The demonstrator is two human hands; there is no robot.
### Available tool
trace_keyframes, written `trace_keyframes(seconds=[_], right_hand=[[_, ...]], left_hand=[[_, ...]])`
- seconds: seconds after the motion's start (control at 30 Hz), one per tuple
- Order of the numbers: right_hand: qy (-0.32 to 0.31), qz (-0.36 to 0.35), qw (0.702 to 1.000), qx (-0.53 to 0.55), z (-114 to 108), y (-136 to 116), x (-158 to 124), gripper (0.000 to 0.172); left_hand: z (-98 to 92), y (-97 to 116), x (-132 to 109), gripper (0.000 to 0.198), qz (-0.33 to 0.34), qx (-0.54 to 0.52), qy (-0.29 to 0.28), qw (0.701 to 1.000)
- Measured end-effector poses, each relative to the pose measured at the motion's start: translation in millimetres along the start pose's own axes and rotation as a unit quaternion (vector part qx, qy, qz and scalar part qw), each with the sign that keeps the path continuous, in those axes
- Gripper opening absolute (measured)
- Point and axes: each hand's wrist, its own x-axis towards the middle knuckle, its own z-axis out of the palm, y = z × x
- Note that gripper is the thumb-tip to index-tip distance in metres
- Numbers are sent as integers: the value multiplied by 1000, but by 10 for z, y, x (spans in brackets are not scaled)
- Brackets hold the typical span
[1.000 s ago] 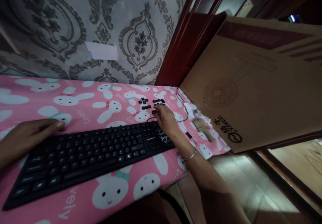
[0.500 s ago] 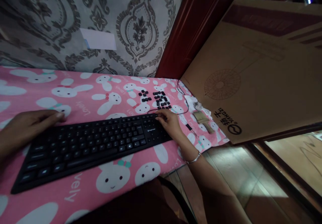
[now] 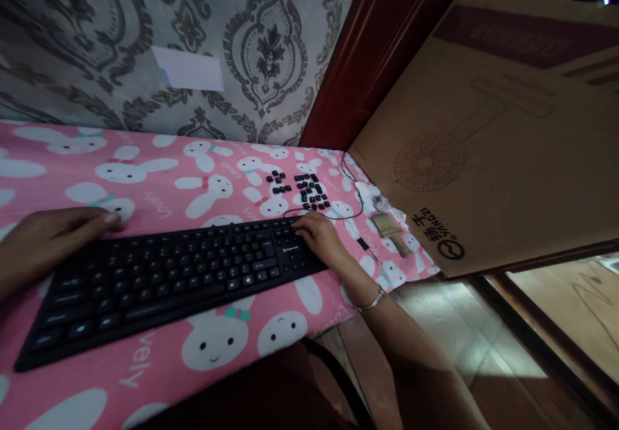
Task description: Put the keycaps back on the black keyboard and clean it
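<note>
- My left hand (image 3: pixel 46 240) lies flat, fingers loose, on the far left corner of the black keyboard (image 3: pixel 164 282), holding nothing.
- My right hand (image 3: pixel 319 236) rests on the keyboard's right end; whether it pinches anything I cannot tell.
- Just beyond my right hand, loose keycaps (image 3: pixel 302 190) lie scattered on the pink cloth (image 3: pixel 159 198).
- Right of them lies a brush (image 3: pixel 389 230), beside a cardboard box (image 3: pixel 493 153).

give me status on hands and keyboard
Left hand flat at keyboard far-left corner. Right hand on numpad end. Loose keycaps behind. Nothing in the way.
</note>
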Motion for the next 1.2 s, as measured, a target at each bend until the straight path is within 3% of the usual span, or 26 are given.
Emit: trace_keyframes(seconds=[0.1, 0.37, 0.5, 0.7, 0.83, 0.93, 1.03, 1.2], right_hand=[[-29, -24, 999, -37, -27, -26, 30, 20], [-86, -89, 974, -188, -64, -217, 32, 29], [-46, -75, 980, -179, 1, -188, -20, 32], [-2, -41, 989, -140, 111, -125, -56, 32], [-24, -19, 993, -111, 44, -123, -38, 28], [-60, 12, 993, -101, -86, -121, 116, 18], [-34, 57, 991, -120, -155, -110, 447, 20], [-40, 98, 980, -171, 31, -74, 1044, 25]], left_hand=[[-8, 37, -16, 55, -57, -50, -30, 997], [7, -15, 16, 56, -57, -62, -27, 996], [14, -12, 12, 58, -60, -60, -27, 996], [-66, 225, -86, 75, -64, -52, -29, 996], [-107, 304, -120, 79, -58, -38, -45, 997], [-104, 293, -135, 73, -50, -37, -48, 997], [-87, 274, -153, 67, -43, -41, -44, 997], [-75, 240, -161, 60, -33, -50, -45, 997]])
